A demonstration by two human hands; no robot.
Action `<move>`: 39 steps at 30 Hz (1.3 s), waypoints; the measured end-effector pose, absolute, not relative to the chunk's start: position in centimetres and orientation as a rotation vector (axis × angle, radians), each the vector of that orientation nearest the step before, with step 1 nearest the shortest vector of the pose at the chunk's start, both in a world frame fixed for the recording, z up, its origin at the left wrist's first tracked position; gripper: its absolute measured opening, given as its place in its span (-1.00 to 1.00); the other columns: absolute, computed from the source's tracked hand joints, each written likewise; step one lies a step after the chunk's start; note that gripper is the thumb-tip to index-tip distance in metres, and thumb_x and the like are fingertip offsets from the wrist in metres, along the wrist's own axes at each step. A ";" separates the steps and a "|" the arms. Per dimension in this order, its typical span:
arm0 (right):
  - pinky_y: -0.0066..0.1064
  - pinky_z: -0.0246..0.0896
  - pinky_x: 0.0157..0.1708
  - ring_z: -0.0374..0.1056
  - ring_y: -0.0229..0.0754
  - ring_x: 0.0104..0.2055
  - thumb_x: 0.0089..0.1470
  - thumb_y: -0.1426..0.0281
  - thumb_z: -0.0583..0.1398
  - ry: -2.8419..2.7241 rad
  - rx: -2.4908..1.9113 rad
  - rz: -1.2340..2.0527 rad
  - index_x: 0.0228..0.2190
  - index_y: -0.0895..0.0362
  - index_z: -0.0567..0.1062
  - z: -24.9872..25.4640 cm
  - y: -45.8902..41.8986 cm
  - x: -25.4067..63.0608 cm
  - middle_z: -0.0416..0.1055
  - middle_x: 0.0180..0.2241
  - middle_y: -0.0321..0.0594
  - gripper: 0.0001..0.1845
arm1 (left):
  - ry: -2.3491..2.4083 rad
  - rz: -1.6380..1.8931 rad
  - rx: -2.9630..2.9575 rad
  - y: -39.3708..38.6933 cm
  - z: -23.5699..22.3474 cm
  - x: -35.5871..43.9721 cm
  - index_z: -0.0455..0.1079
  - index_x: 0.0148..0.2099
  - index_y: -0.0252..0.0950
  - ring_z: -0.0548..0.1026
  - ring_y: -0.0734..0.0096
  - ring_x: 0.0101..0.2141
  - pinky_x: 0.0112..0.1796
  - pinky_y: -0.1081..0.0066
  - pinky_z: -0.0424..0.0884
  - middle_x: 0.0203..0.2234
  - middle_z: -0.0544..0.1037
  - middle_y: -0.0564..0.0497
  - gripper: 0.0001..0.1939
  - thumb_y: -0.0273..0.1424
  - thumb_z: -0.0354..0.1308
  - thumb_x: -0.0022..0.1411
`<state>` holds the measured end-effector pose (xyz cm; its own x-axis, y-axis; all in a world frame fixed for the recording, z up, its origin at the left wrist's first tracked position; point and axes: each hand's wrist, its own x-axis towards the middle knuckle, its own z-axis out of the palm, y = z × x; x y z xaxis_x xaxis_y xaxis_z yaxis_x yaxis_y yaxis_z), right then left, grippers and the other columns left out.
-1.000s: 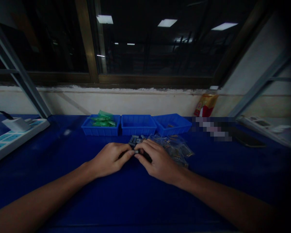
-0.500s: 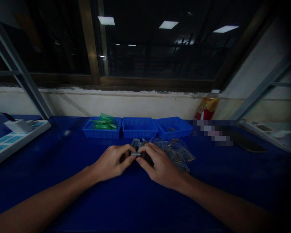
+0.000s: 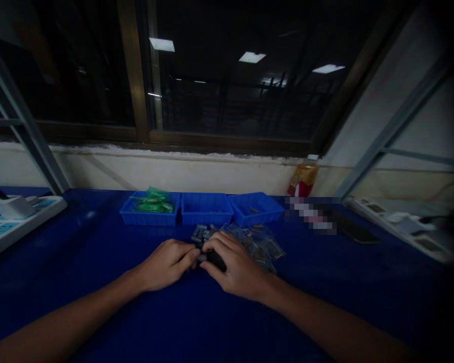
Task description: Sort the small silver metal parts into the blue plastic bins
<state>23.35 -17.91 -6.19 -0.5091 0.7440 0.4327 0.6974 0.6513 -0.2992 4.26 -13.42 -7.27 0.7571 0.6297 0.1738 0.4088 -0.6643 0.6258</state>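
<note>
Fingertips of left hand [image 3: 165,263] and right hand [image 3: 234,264] pinch one small dark part [image 3: 208,257] on the blue table [image 3: 98,252], before clear packets [image 3: 259,243] and three blue bins [image 3: 206,209].

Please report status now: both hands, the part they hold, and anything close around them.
Left hand and right hand together, pinching small dark part. Pile of clear plastic bags just behind. Three blue plastic bins farther back.

A factory assembly bench at night. Blue parts bins [image 3: 205,209] line a blue work mat [image 3: 98,252]. A power strip [image 3: 11,222] sits under dark windows [image 3: 227,85].
</note>
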 end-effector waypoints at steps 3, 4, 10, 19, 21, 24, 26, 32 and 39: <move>-0.34 0.11 -0.24 0.21 -0.20 -0.26 0.07 0.39 0.11 -2.370 -1.110 0.086 -0.38 0.14 0.33 -6.2 -17.9 23.2 0.32 -0.36 -0.20 -0.94 | 0.762 0.505 2.421 -13.5 -7.2 4.1 0.30 -0.44 -0.34 0.35 0.56 -0.51 -0.41 0.55 0.22 -0.55 0.42 0.07 -0.57 -0.30 -0.27 0.34; -0.34 0.11 -0.24 0.21 -0.20 -0.27 0.08 0.40 0.10 -2.374 -1.105 0.080 -0.38 0.14 0.34 -6.3 -17.9 23.2 0.32 -0.37 -0.20 -0.94 | 0.756 0.499 2.434 -13.5 -7.1 4.1 0.30 -0.43 -0.34 0.35 0.55 -0.51 -0.40 0.54 0.22 -0.55 0.41 0.07 -0.57 -0.30 -0.28 0.34; -0.34 0.10 -0.25 0.19 -0.23 -0.31 0.16 0.41 -0.01 -2.338 -1.102 0.058 -0.42 0.16 0.35 -6.7 -17.5 23.3 0.32 -0.42 -0.21 -0.81 | 0.759 0.532 2.404 -13.6 -6.8 4.0 0.27 -0.20 -0.30 0.32 0.54 -0.52 -0.48 0.54 0.21 -0.53 0.36 0.11 -0.73 -0.22 -0.11 0.28; -0.35 0.09 -0.28 0.18 -0.24 -0.34 0.17 0.37 -0.02 -2.310 -1.112 0.118 -0.46 0.15 0.32 -6.6 -17.2 23.0 0.30 -0.46 -0.24 -0.78 | 0.756 0.647 2.395 -13.6 -6.8 3.8 0.29 -0.16 -0.31 0.32 0.57 -0.53 -0.51 0.56 0.20 -0.52 0.40 0.10 -0.76 -0.27 -0.07 0.26; -0.34 0.10 -0.27 0.19 -0.23 -0.31 0.11 0.33 0.07 -2.292 -1.114 0.136 -0.39 0.15 0.32 -6.4 -17.4 22.9 0.31 -0.42 -0.24 -0.87 | 0.787 0.660 2.425 -13.6 -6.7 3.8 0.31 -0.19 -0.32 0.33 0.57 -0.55 -0.50 0.56 0.20 -0.53 0.41 0.10 -0.76 -0.28 -0.09 0.27; -0.33 0.12 -0.25 0.20 -0.22 -0.29 0.05 0.35 0.12 -2.275 -1.091 0.132 -0.34 0.14 0.31 -6.4 -17.7 22.9 0.33 -0.38 -0.22 -0.88 | 0.793 0.656 2.466 -13.7 -6.5 3.8 0.32 -0.28 -0.32 0.34 0.56 -0.53 -0.48 0.55 0.21 -0.54 0.41 0.09 -0.75 -0.31 -0.12 0.28; -0.32 0.11 -0.25 0.20 -0.21 -0.29 0.08 0.38 0.10 -2.272 -1.075 0.105 -0.37 0.14 0.33 -6.6 -17.7 22.9 0.33 -0.38 -0.21 -0.92 | 0.779 0.624 2.489 -13.8 -6.3 3.9 0.31 -0.35 -0.33 0.35 0.55 -0.52 -0.47 0.54 0.22 -0.55 0.40 0.08 -0.72 -0.32 -0.14 0.29; -0.34 0.10 -0.28 0.20 -0.23 -0.33 0.16 0.41 0.00 -2.249 -1.069 0.050 -0.44 0.15 0.36 -6.8 -17.3 22.9 0.33 -0.44 -0.21 -0.80 | 0.801 0.611 2.485 -14.0 -6.5 3.9 0.25 -0.13 -0.30 0.39 0.51 -0.50 -0.46 0.51 0.24 -0.51 0.42 0.09 -0.72 -0.23 -0.14 0.29; -0.37 0.05 -0.35 0.16 -0.26 -0.40 0.19 0.40 -0.07 -2.267 -1.088 -0.045 -0.51 0.17 0.36 -6.0 -16.6 22.8 0.30 -0.51 -0.24 -0.68 | 0.838 0.764 2.514 -13.8 -7.1 3.8 0.25 -0.16 -0.30 0.38 0.52 -0.50 -0.47 0.51 0.26 -0.50 0.42 0.09 -0.79 -0.29 -0.10 0.27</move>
